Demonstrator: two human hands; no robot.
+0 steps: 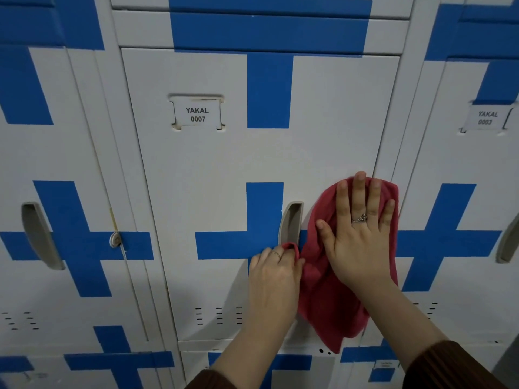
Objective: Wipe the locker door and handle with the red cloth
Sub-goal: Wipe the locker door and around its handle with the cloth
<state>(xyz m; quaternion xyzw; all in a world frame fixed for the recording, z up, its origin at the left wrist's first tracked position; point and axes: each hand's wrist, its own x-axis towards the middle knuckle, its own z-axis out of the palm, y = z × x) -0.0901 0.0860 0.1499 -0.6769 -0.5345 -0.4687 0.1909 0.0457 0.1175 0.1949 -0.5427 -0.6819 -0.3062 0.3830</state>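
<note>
A white locker door [213,169] with blue cross stripes and a label "YAKAL 0007" fills the middle of the view. Its grey recessed handle [290,221] sits right of centre. The red cloth [323,293] lies spread against the door's right side, just right of the handle, and hangs down past the door's bottom edge. My right hand [358,234] presses flat on the cloth with straight, spread fingers. My left hand [273,272] is just below the handle and pinches the cloth's left corner between its fingertips.
Neighbouring lockers stand on both sides: the left one [56,164] has a grey handle [40,235] and a small round lock [115,239], the right one [463,164] carries a label "YAKAL 0003". More locker doors lie above and below.
</note>
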